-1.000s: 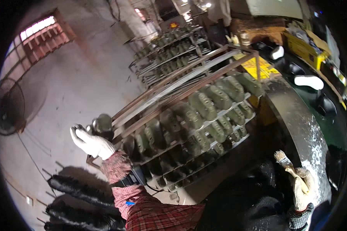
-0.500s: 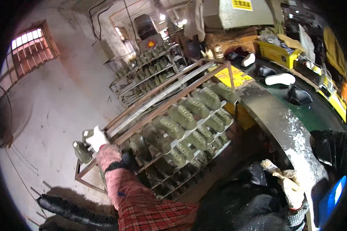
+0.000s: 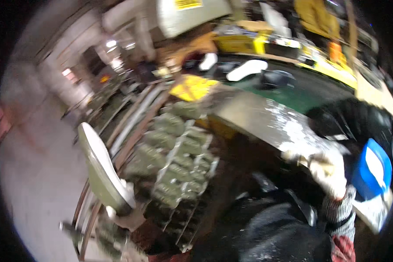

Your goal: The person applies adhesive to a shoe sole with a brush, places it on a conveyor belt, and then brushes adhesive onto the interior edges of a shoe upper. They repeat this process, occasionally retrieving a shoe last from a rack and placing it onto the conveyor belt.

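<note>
My left hand point(image 3: 127, 189), in a pale glove, is closed round the end of an olive-green shoe last point(image 3: 97, 168). The last is raised on edge at the left, and its long white underside faces up and to the right. Most of the hand is hidden behind it. To the right, over the white-smeared metal bench top point(image 3: 253, 114), my gloved right hand point(image 3: 329, 177) is closed on a brush point(image 3: 296, 158). Motion blurs the brush. Below the left hand is a rusty metal rack point(image 3: 149, 114) carrying rows of similar green lasts point(image 3: 181, 150).
A blue container point(image 3: 363, 181) with something white inside stands right of my right hand. Beyond the bench, white soles point(image 3: 247, 70) and dark shoe parts point(image 3: 278, 79) lie on a green surface. A yellow crate point(image 3: 235, 43) sits behind. Black material point(image 3: 353, 124) lies at the right.
The left hand has come back from the rack's far-left end and now lifts a last near me. The view has swung right, bringing the blue container further in. The right hand keeps the brush.
</note>
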`<action>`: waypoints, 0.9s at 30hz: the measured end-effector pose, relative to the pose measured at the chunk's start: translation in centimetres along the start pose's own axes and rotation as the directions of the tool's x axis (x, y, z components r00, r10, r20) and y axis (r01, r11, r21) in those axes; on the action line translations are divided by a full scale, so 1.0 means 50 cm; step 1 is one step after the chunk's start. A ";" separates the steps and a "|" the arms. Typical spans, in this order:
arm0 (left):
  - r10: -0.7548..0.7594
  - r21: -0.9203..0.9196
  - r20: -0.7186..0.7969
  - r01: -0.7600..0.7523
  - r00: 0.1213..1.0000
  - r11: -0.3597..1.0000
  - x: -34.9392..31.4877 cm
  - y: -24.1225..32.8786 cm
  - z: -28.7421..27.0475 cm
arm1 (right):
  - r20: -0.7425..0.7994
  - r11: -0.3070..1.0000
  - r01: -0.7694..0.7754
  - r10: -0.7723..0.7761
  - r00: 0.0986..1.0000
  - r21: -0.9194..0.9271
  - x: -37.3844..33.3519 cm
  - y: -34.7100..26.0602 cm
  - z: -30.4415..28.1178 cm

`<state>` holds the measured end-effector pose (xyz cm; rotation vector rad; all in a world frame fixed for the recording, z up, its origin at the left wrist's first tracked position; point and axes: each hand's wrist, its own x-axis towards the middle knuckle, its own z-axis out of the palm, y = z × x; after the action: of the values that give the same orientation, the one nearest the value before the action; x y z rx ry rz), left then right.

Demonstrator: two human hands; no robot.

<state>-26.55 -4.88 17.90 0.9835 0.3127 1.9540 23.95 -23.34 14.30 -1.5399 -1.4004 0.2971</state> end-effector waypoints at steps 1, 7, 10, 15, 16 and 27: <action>-0.096 -0.040 0.037 0.098 0.995 0.994 -0.016 -0.037 0.040 | -0.189 0.994 0.081 -0.093 0.977 -0.072 0.004 -0.003 -0.054; -0.695 0.207 0.192 0.663 0.693 0.719 -0.079 -0.314 0.155 | -0.907 0.927 -0.304 -0.079 0.413 -0.219 -0.107 0.004 -0.303; -0.879 -0.028 0.317 0.930 0.355 0.366 -0.132 -0.436 0.261 | -0.890 0.779 -0.600 0.129 0.438 -0.183 -0.171 0.028 -0.340; -0.900 0.072 0.437 0.997 -0.006 0.028 -0.195 -0.601 0.282 | -0.822 0.506 -0.826 0.340 0.457 -0.249 -0.212 0.062 -0.336; -0.930 0.039 0.363 0.996 0.059 0.078 -0.219 -0.592 0.284 | -0.817 0.508 -0.821 0.338 0.467 -0.260 -0.210 0.055 -0.335; -0.662 -0.005 0.460 0.744 -0.592 -0.668 -0.195 -0.617 0.095 | -0.348 0.968 -0.230 0.250 0.903 0.099 0.060 -0.074 -0.011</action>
<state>-1.52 3.90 -1.21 0.0448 0.3808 -0.1927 22.99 -21.63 18.66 -1.6275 -0.9110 0.1887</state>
